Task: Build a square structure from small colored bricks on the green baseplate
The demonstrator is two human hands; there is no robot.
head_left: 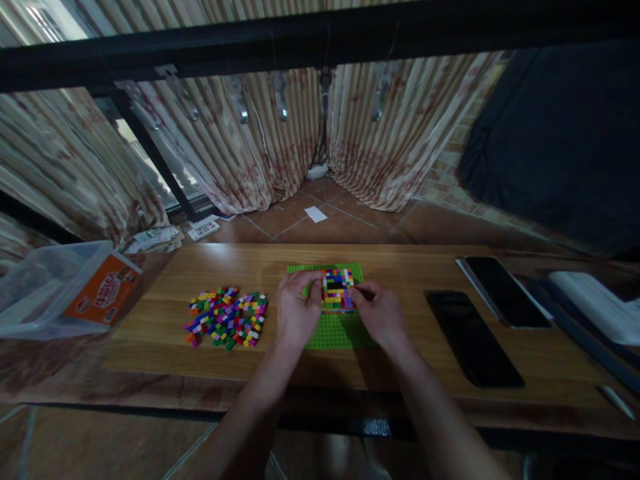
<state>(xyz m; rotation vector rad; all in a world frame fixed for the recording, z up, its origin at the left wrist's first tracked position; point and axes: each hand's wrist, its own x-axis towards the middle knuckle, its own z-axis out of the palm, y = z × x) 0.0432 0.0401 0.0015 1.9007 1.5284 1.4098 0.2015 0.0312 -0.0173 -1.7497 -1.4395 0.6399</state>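
Note:
A green baseplate point(333, 331) lies on the wooden table point(410, 353) in front of me. On it stands a small hollow block of many-coloured bricks point(337, 291). My left hand point(296, 312) curls against the block's left side, fingers closed on it. My right hand point(381, 313) pinches the block's right side. A loose heap of small coloured bricks point(227, 318) lies on the table to the left of my left hand.
A clear plastic tub point(45, 287) with an orange label sits at the table's left end. Two dark phones point(473, 337) point(503, 290) lie to the right, with a white book point(595, 303) beyond. Curtains and tiled floor lie behind.

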